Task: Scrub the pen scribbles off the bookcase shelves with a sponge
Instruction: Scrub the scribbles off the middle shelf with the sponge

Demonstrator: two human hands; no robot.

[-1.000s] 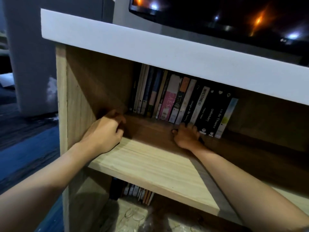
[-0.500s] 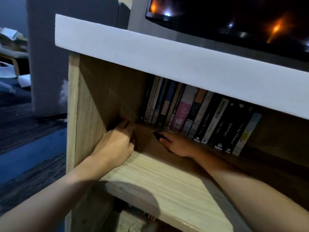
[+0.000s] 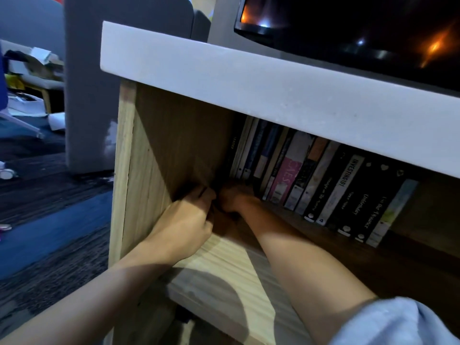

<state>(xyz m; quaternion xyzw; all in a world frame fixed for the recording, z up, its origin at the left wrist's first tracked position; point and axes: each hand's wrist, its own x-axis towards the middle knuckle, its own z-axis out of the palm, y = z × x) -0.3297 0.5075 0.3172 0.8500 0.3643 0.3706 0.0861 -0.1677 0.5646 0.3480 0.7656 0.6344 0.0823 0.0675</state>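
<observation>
Our right hand (image 3: 232, 197) slid left to meet the left hand (image 3: 185, 220) (both curled, contents unseen) on the grained wood shelf (image 3: 224, 270), frame centre.

open: bare shelf (image 3: 224, 277) front | blocked: books (image 3: 323, 185) behind, side panel (image 3: 149, 185) left, white top (image 3: 273, 95) overhead
</observation>
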